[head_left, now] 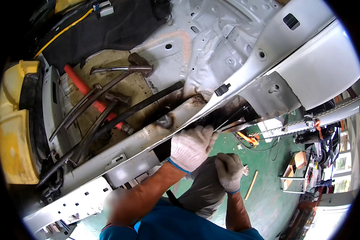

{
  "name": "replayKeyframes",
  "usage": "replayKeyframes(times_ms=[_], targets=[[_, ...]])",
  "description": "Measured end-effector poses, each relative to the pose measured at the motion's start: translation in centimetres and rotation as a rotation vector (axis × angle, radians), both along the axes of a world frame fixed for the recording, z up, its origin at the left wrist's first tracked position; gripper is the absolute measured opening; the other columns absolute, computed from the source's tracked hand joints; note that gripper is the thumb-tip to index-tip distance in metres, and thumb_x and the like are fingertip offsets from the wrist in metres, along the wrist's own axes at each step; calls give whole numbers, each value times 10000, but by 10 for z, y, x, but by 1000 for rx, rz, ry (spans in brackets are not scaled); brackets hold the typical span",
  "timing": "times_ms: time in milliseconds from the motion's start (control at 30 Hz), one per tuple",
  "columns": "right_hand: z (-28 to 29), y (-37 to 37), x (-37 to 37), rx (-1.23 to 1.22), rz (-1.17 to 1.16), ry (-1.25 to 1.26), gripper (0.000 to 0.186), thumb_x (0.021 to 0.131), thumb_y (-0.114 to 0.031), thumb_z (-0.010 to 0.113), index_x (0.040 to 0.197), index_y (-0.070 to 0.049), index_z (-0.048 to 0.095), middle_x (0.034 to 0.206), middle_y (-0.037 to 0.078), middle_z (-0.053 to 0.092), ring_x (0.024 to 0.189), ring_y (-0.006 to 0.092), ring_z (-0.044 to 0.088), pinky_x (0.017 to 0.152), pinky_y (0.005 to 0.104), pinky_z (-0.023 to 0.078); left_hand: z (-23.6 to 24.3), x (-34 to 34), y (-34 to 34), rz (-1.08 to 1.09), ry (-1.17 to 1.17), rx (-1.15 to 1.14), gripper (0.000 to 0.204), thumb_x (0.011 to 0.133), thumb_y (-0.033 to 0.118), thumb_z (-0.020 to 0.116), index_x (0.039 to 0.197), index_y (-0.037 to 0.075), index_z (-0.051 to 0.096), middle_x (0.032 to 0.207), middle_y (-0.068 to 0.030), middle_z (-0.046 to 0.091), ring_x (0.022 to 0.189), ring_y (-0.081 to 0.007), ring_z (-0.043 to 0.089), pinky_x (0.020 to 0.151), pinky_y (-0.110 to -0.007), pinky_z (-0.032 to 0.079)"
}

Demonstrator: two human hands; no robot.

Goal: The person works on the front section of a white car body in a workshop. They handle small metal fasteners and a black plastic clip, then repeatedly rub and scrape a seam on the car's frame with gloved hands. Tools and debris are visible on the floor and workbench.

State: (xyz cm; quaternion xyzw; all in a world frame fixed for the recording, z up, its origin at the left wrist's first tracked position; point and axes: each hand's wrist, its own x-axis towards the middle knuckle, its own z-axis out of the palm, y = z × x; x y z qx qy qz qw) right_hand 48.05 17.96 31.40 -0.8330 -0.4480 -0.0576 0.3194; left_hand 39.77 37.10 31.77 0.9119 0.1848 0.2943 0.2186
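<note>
My left hand (193,148), in a white knit glove with a blue cuff, is closed at the lower edge of a silver car body sill (164,126). From its fingers a thin metal rod (230,119) runs into the dark opening in the sill; its hand end is hidden. My right hand (229,173), gloved the same way, rests on my grey-trousered knee with its fingers curled and nothing visible in them. Scorched, dirty metal surrounds the opening, below a silver pillar (260,56).
On the car floor lie several hammers (140,66), a red-handled tool (79,80) and a long dark bar (148,100). Yellow foam (16,140) is at left. A chain (288,127) stretches at right. A cart (295,172) and wooden stick (251,185) are on the green floor.
</note>
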Motion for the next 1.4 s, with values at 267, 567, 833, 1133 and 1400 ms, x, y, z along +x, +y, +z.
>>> replayKeyframes(times_ms=[267,567,833,1133,1400], targets=[[1,-1,1,-21,-13,-13,139,805,-54,764,938,-89,737,865,114,693,803,333,666,722,431,534,-5,3,-5,45,-118,39,287,975,377,679,1057,106,634,638,-80,601,510,-290,626,463,-428,490],[-1,0,5,-12,7,-20,155,805,-44,767,950,-90,737,868,115,693,799,338,667,721,435,534,6,-6,-11,128,8,-85,273,950,251,718,1154,84,651,791,-125,686,611,-312,679,547,-439,549],[-1,5,7,16,29,-15,174,798,-23,773,955,-87,734,868,113,695,793,333,668,709,432,537,22,-16,-14,11,-462,-1384,171,941,50,712,1104,48,761,968,-158,750,785,-238,736,706,-325,582],[1,2,11,8,15,-14,171,795,-18,773,947,-84,732,858,112,697,778,328,667,701,428,537,58,-18,-8,22,-490,-541,237,946,150,754,1158,44,741,1022,-181,719,860,-337,735,737,-378,586],[-1,-2,15,17,29,-35,174,792,-18,773,949,-81,735,856,115,691,775,326,662,704,424,534,76,-11,6,-23,-330,-258,300,896,50,725,1195,69,721,1026,-173,713,776,-346,723,649,-403,585]])
